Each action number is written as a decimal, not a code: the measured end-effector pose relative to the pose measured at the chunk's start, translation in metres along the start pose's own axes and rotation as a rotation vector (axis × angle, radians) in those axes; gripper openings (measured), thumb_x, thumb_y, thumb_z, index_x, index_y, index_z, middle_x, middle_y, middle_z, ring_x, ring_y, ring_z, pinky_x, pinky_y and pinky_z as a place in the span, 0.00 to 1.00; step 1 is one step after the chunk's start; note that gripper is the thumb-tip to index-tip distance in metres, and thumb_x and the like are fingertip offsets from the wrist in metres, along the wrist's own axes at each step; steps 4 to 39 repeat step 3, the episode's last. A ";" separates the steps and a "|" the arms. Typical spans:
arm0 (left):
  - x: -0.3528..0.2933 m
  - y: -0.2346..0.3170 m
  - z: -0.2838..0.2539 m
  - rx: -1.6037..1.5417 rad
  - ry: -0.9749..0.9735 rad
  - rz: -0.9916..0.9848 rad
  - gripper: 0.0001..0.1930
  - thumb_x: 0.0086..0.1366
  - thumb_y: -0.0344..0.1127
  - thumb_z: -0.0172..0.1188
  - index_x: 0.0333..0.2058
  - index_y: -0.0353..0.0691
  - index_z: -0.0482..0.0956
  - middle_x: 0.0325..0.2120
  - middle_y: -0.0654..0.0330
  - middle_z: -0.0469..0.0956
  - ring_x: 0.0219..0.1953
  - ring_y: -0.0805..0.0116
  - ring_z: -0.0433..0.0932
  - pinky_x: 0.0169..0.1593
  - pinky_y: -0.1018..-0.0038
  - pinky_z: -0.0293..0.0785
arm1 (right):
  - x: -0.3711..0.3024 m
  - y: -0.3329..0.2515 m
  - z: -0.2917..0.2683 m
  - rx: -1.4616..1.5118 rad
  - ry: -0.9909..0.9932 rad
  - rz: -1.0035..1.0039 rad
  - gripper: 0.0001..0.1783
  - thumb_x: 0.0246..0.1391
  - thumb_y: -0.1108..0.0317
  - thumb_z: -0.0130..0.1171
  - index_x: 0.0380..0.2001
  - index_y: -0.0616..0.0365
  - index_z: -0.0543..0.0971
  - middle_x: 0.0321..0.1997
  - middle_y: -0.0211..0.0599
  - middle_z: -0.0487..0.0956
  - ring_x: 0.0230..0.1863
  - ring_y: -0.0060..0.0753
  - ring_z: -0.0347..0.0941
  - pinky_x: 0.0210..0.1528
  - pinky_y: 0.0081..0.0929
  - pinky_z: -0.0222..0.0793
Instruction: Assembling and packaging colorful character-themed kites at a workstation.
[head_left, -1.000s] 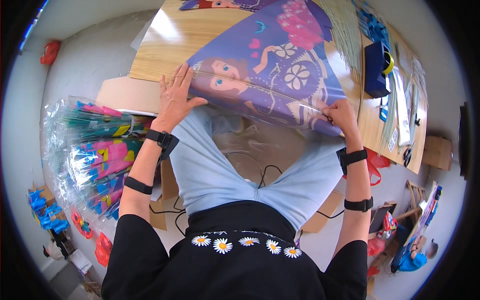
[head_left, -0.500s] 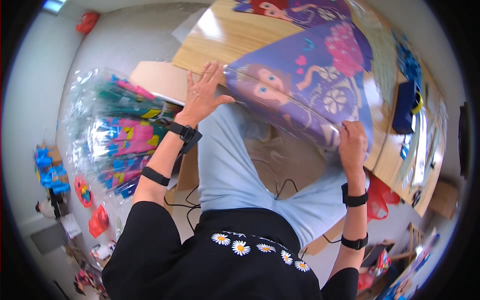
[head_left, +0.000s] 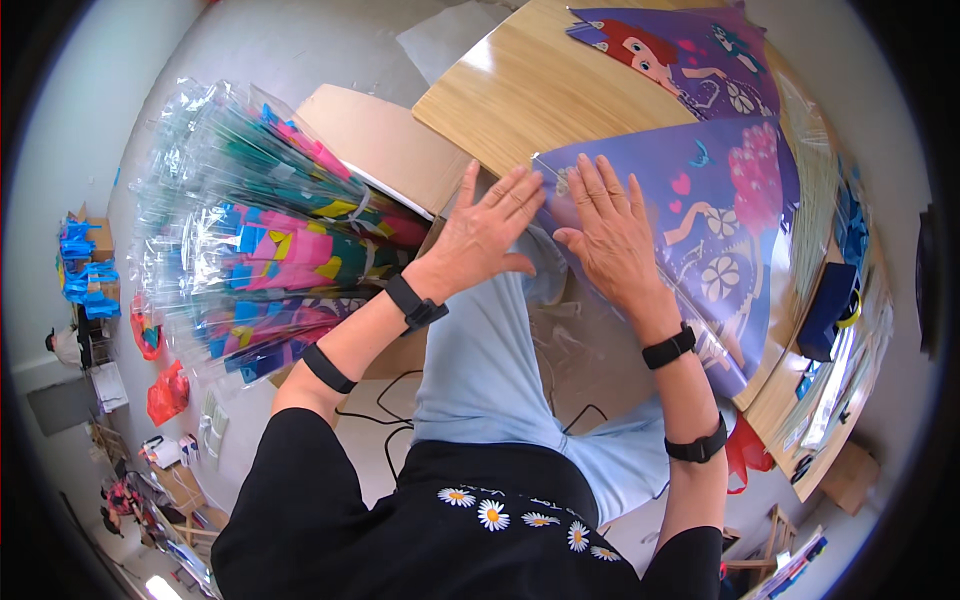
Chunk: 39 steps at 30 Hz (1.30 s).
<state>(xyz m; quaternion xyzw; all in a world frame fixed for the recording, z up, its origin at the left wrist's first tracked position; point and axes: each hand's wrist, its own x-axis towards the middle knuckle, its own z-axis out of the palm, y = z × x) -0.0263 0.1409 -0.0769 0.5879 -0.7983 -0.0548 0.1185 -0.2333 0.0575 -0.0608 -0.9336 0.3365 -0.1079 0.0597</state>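
Observation:
A purple triangular kite sail (head_left: 690, 240), printed with a cartoon figure, flowers and pink hearts, lies over the near edge of the wooden table. Its long near edge looks folded or rolled and hangs above my knee. My right hand (head_left: 612, 230) rests flat on the sail near its left corner, fingers stretched out. Beside it, my left hand (head_left: 485, 235) is spread open, its fingertips at that same corner. Neither hand grips anything. The printed figure's face is mostly hidden under my right hand.
More purple sails (head_left: 690, 70) lie at the table's far side. Bundles in clear plastic (head_left: 290, 250) fill a cardboard box (head_left: 375, 140) on the left. Thin rods, a dark blue box (head_left: 830, 310) and scissors (head_left: 801, 468) are at the table's right. Black cables lie on the floor.
My right hand has left the sail's lower right edge and slid up left, now flat over the printed face. My left hand has come to the sail's left corner. The view has shifted.

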 end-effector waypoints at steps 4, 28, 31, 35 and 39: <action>-0.001 -0.002 0.008 -0.066 -0.029 0.054 0.51 0.44 0.57 0.72 0.65 0.41 0.63 0.70 0.58 0.56 0.72 0.62 0.52 0.71 0.40 0.35 | 0.014 0.004 0.008 0.000 -0.040 -0.061 0.40 0.58 0.47 0.57 0.67 0.59 0.63 0.75 0.39 0.57 0.76 0.42 0.47 0.74 0.53 0.42; -0.001 -0.002 0.008 -0.066 -0.029 0.054 0.51 0.44 0.57 0.72 0.65 0.41 0.63 0.70 0.58 0.56 0.72 0.62 0.52 0.71 0.40 0.35 | 0.014 0.004 0.008 0.000 -0.040 -0.061 0.40 0.58 0.47 0.57 0.67 0.59 0.63 0.75 0.39 0.57 0.76 0.42 0.47 0.74 0.53 0.42; -0.001 -0.002 0.008 -0.066 -0.029 0.054 0.51 0.44 0.57 0.72 0.65 0.41 0.63 0.70 0.58 0.56 0.72 0.62 0.52 0.71 0.40 0.35 | 0.014 0.004 0.008 0.000 -0.040 -0.061 0.40 0.58 0.47 0.57 0.67 0.59 0.63 0.75 0.39 0.57 0.76 0.42 0.47 0.74 0.53 0.42; -0.001 -0.002 0.008 -0.066 -0.029 0.054 0.51 0.44 0.57 0.72 0.65 0.41 0.63 0.70 0.58 0.56 0.72 0.62 0.52 0.71 0.40 0.35 | 0.014 0.004 0.008 0.000 -0.040 -0.061 0.40 0.58 0.47 0.57 0.67 0.59 0.63 0.75 0.39 0.57 0.76 0.42 0.47 0.74 0.53 0.42; -0.001 -0.002 0.008 -0.066 -0.029 0.054 0.51 0.44 0.57 0.72 0.65 0.41 0.63 0.70 0.58 0.56 0.72 0.62 0.52 0.71 0.40 0.35 | 0.014 0.004 0.008 0.000 -0.040 -0.061 0.40 0.58 0.47 0.57 0.67 0.59 0.63 0.75 0.39 0.57 0.76 0.42 0.47 0.74 0.53 0.42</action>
